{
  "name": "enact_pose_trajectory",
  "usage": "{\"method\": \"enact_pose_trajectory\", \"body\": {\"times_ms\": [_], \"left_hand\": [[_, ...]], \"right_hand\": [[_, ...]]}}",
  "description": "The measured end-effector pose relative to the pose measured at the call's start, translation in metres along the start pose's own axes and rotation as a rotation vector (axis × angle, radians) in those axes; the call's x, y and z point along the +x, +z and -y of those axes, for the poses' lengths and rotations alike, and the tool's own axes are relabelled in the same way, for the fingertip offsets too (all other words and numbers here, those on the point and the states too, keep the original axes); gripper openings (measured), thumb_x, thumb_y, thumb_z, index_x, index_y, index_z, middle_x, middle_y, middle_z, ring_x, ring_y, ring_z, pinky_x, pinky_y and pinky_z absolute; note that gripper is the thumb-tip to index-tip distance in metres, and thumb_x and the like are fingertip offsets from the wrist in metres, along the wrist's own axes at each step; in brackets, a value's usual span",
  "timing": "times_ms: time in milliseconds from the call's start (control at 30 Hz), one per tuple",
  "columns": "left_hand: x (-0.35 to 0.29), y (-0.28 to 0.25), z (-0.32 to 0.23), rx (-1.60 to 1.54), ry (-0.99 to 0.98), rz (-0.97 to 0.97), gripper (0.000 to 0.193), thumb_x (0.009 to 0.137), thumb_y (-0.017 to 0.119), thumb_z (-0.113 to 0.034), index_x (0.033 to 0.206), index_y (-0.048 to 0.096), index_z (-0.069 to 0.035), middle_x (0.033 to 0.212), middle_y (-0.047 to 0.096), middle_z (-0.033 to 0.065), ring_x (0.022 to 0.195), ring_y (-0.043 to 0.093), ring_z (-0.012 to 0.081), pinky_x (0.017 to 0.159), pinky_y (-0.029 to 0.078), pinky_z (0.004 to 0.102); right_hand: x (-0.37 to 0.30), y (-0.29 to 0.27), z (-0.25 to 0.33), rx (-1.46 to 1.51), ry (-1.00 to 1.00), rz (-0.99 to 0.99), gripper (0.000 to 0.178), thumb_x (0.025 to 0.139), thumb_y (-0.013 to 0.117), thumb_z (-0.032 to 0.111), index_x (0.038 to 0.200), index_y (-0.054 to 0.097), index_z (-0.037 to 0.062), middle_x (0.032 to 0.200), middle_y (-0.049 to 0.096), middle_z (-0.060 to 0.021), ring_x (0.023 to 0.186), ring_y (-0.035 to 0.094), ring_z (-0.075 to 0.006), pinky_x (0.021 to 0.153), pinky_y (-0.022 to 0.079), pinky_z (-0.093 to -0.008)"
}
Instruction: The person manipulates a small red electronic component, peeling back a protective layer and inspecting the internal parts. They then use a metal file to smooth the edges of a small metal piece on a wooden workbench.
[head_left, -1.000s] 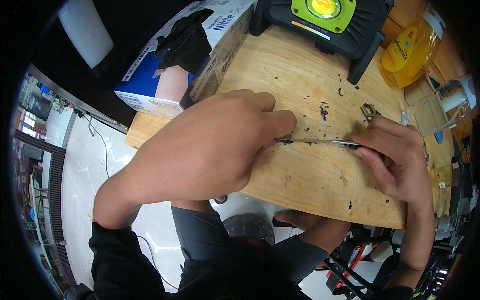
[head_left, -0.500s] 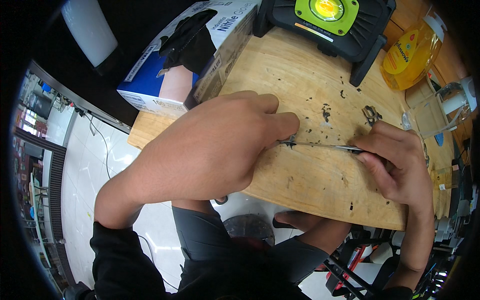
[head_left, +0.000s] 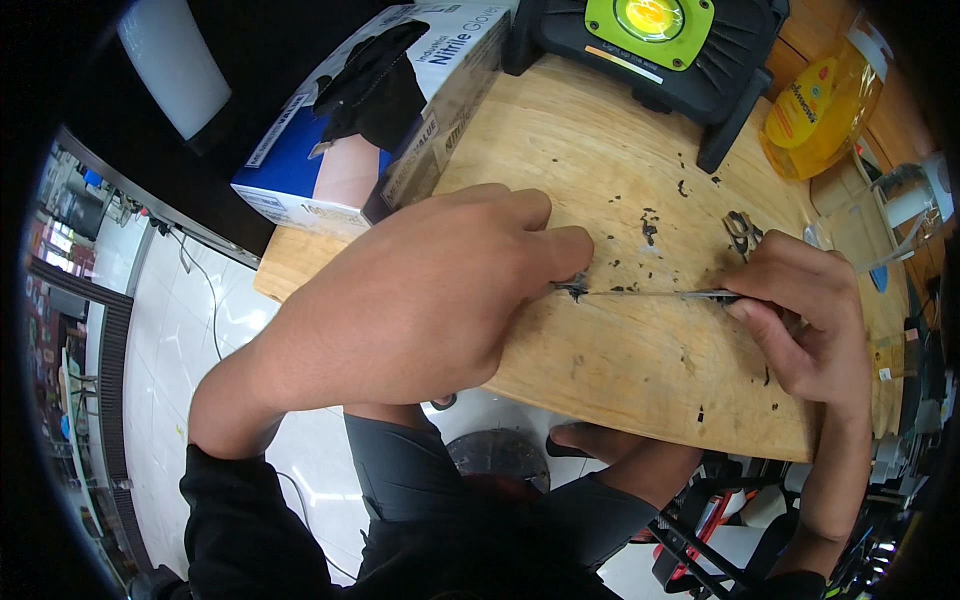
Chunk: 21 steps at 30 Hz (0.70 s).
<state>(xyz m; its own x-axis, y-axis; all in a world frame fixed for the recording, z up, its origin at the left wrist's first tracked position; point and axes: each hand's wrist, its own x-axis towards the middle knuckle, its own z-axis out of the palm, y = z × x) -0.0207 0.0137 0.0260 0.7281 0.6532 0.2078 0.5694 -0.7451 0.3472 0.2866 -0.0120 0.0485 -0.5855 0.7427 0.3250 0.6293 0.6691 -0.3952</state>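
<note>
My left hand is closed near the middle of the wooden table. Its thumb and forefinger pinch a small dark piece, mostly hidden by the fingers. On the right, my right hand grips a thin, slender metal tool between thumb and fingers. The tool points left, and its narrow end reaches to the dark piece or close beside it; contact is too fine to tell. Just beyond the right fingers lies a small dark metal item with loops. Dark shavings are scattered between the hands and farther off.
On the wooden table, a glove box stands far left and a work light at the back. A bottle of yellow liquid and a clear container stand at the right. The table's curved edge runs above my legs.
My right hand has shifted slightly to the right with the thin tool, its grip end now farther from the left hand. The left hand keeps its pinch and has barely moved.
</note>
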Motion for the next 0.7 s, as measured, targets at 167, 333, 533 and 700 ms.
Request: {"method": "enact_pose_trajectory", "body": {"times_ms": [167, 333, 533, 700], "left_hand": [[0.001, 0.0, -0.001, 0.003, -0.008, 0.013, 0.02, 0.084, 0.072, -0.001, 0.102, 0.066, -0.006, 0.088, 0.061, 0.0124, 0.079, 0.063, 0.0289, 0.067, 0.049, 0.0405], [0.002, 0.001, 0.0, -0.002, 0.006, 0.007, 0.019, 0.084, 0.072, -0.001, 0.101, 0.066, -0.006, 0.088, 0.061, 0.0127, 0.08, 0.063, 0.0293, 0.068, 0.049, 0.0409], [0.002, 0.002, 0.003, 0.021, 0.016, 0.013, 0.022, 0.082, 0.072, 0.001, 0.101, 0.065, -0.006, 0.088, 0.061, 0.0125, 0.081, 0.063, 0.0291, 0.068, 0.049, 0.0408], [0.003, 0.002, 0.003, 0.026, 0.019, 0.018, 0.023, 0.081, 0.073, 0.001, 0.102, 0.066, -0.006, 0.088, 0.061, 0.0123, 0.08, 0.064, 0.0286, 0.067, 0.05, 0.0394]], "right_hand": [[0.0, 0.003, 0.003, -0.011, 0.024, -0.008, 0.018, 0.079, 0.073, 0.0, 0.096, 0.074, -0.0021, 0.075, 0.06, -0.0132, 0.062, 0.061, -0.0272, 0.054, 0.045, -0.0357], [0.0, 0.005, 0.003, -0.043, 0.029, 0.002, 0.018, 0.079, 0.072, 0.001, 0.096, 0.075, -0.0007, 0.075, 0.06, -0.0127, 0.062, 0.062, -0.0264, 0.054, 0.045, -0.0361], [0.001, 0.011, 0.001, -0.069, -0.001, -0.028, 0.019, 0.078, 0.073, 0.002, 0.096, 0.075, -0.0006, 0.075, 0.06, -0.0121, 0.061, 0.062, -0.0271, 0.054, 0.046, -0.0358], [0.0, 0.009, 0.001, -0.081, -0.008, -0.025, 0.018, 0.078, 0.073, 0.002, 0.096, 0.074, -0.0008, 0.075, 0.06, -0.0119, 0.06, 0.061, -0.0264, 0.053, 0.046, -0.036]]}}
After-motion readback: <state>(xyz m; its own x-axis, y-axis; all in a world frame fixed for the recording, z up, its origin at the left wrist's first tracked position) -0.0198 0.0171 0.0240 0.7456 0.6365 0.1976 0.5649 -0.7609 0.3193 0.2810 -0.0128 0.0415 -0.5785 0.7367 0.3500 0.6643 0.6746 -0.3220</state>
